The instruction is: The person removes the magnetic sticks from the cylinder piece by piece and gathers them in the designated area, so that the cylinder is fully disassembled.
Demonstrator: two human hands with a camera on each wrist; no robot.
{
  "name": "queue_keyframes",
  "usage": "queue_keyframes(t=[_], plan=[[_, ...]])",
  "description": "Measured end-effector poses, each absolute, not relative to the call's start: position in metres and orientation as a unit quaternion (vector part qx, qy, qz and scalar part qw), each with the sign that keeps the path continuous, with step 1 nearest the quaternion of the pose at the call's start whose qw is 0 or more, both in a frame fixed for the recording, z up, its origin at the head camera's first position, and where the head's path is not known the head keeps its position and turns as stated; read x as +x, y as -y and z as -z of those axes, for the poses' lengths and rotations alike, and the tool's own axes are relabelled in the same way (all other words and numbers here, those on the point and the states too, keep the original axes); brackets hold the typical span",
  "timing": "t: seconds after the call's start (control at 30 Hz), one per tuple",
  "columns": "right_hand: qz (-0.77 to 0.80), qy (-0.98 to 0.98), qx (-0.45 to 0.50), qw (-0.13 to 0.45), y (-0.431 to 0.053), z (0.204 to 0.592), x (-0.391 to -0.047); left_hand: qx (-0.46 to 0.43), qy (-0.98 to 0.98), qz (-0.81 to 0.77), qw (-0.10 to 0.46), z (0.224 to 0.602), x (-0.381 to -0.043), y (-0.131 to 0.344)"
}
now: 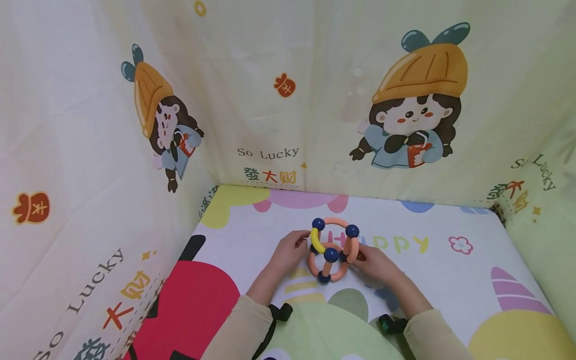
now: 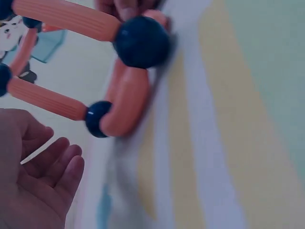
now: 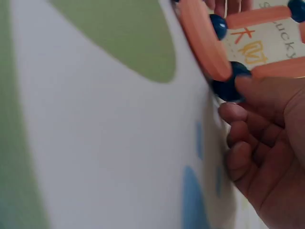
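Note:
A frame of magnetic building sticks and balls [image 1: 330, 255] stands on the printed table cover between both hands. Dark blue balls join straight and curved orange rods, and one curved yellow rod [image 1: 316, 241] sits at its upper left. My right hand [image 1: 375, 264] is at the frame's right side; in the right wrist view its thumb and forefinger pinch a low blue ball [image 3: 226, 90]. To the left, my left hand [image 1: 290, 251] is held beside the frame. The left wrist view shows its loosely bent fingers [image 2: 66, 164] apart from the rods and holding nothing.
The table cover [image 1: 450, 285] has coloured prints, including a large red shape at left and a green one in front. Cream printed cloth [image 1: 324, 125] hangs at the back and both sides. A black strap device [image 1: 281, 312] sits at the left wrist.

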State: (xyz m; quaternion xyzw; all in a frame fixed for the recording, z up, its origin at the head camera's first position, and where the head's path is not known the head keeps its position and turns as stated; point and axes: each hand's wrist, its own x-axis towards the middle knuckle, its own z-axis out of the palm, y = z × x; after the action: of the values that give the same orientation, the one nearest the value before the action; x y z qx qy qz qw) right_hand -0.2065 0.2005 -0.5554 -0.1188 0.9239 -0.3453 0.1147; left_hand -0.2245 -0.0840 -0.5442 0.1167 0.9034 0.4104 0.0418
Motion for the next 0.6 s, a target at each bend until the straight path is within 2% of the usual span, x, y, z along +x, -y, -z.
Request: queue_keyframes(t=[0.13,0.3,0.6], plan=[[0.339,-0.925,-0.136,0.107,-0.209,0.541,-0.204,0.106,-0.886,-0.45,0.028,0.524,-0.22,0.084],[0.375,-0.915,-0.113,0.098,-0.218,0.518,-0.202,0.113,-0.858,-0.499,0.04,0.502,-0.213,0.083],[0.469,-0.875,-0.07,0.102,-0.215,0.482,-0.198,0.144,-0.844,-0.514,0.058,0.491,-0.209,0.078]])
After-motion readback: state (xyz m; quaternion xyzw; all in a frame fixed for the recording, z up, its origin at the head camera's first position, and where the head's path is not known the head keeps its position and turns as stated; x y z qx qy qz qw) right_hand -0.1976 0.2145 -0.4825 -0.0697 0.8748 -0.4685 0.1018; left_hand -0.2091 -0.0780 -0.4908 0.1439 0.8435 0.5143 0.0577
